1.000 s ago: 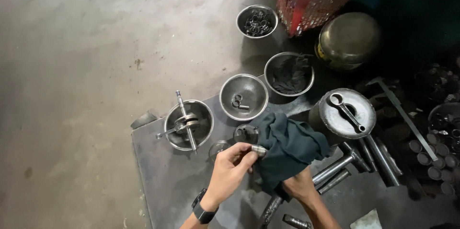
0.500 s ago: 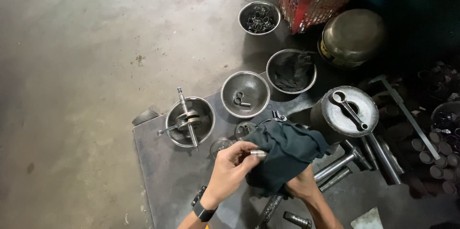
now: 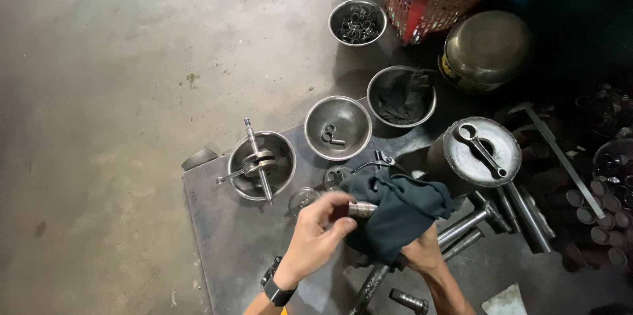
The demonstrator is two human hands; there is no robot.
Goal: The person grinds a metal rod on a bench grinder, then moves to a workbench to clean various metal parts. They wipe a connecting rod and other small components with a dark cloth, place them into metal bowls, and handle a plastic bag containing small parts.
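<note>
Looking down from the head camera, the left hand (image 3: 315, 234) pinches a small metal pin (image 3: 362, 209) between thumb and fingertips, closed tight around its near end. The pin is a short, bright cylinder whose long axis runs roughly level, left to right, with its free end pointing toward the dark green rag (image 3: 395, 208). That end touches, or sits just inside, the rag's near fold; which of the two I cannot tell.

The right hand (image 3: 422, 253) is mostly hidden beneath the rag, gripping it in a bunch from below, so the cloth drapes over the fingers. The two hands are close together, the left one holding the pin and the right one lying just beyond its tip.

Under the hands lies a dark metal plate (image 3: 224, 236) set on a stained concrete floor (image 3: 119, 91). On the plate, beyond the left hand, stands a steel bowl (image 3: 283, 157) holding a crankshaft (image 3: 258, 164), and next to it another bowl with two small rings (image 3: 330, 135). Farther off sit a bowl of dark scraps (image 3: 401, 97) and a bowl of many rings (image 3: 357, 23), near a red basket (image 3: 422, 5). To the right, a connecting rod (image 3: 481, 151) lies on a round drum, with loose bars (image 3: 465, 228) beside it.
</note>
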